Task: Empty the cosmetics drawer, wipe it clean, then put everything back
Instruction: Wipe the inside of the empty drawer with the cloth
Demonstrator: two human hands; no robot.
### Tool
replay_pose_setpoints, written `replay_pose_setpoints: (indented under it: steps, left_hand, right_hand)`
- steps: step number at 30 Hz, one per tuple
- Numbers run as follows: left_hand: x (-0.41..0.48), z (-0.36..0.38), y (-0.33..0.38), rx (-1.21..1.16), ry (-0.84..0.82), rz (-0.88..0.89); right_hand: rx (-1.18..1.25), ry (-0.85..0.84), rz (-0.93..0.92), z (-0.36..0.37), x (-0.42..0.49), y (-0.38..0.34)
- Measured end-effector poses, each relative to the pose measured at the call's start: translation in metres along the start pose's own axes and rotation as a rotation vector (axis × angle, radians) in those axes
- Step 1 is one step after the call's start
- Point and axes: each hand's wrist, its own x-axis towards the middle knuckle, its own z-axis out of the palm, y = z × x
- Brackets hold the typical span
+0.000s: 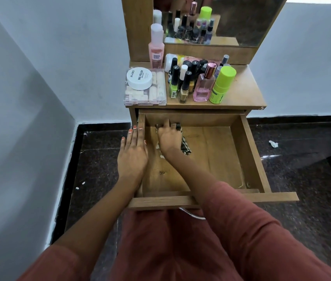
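The wooden drawer is pulled out and holds no cosmetics. My right hand presses a checked cloth onto the drawer floor in its far left corner. My left hand lies flat on the drawer's left wall, fingers together and pointing away. On the dresser top stand the cosmetics: a clear case of false nails with a white round nail polish tub on it, a tall pink bottle, several nail polish bottles, a pink perfume bottle and a lime green bottle.
A mirror rises behind the dresser top and reflects the bottles. Grey walls close in at the left and back. The floor is dark stone, with a scrap of white paper at the right. My knees in rust-red cloth sit under the drawer front.
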Motion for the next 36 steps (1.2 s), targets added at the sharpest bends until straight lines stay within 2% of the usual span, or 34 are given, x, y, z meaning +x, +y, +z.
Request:
replay_pose_setpoints:
  steps: [4,16,23,28,31,36]
  left_hand:
    - [-0.001,-0.001,0.002,0.017,-0.011,-0.002]
    - [-0.002,0.0,0.0,-0.017,-0.03,0.002]
    - [-0.001,0.002,0.001,-0.042,-0.009,0.004]
    - [-0.001,0.002,0.002,-0.036,0.0,0.004]
    - [-0.001,0.002,0.001,-0.021,-0.001,0.009]
    - [-0.001,0.002,0.001,-0.009,0.001,0.012]
  right_hand:
    - [-0.013,-0.001,-0.022,0.002,-0.009,0.033]
    - [-0.005,0.091,0.285,0.012,-0.015,0.144]
    - [0.077,0.058,0.314,0.013,-0.01,0.136]
    - [0.015,-0.018,0.191,0.015,-0.009,0.106]
    - [-0.04,0.0,0.148,0.016,-0.013,0.11]
    - [-0.041,0.065,0.245,0.021,-0.015,0.145]
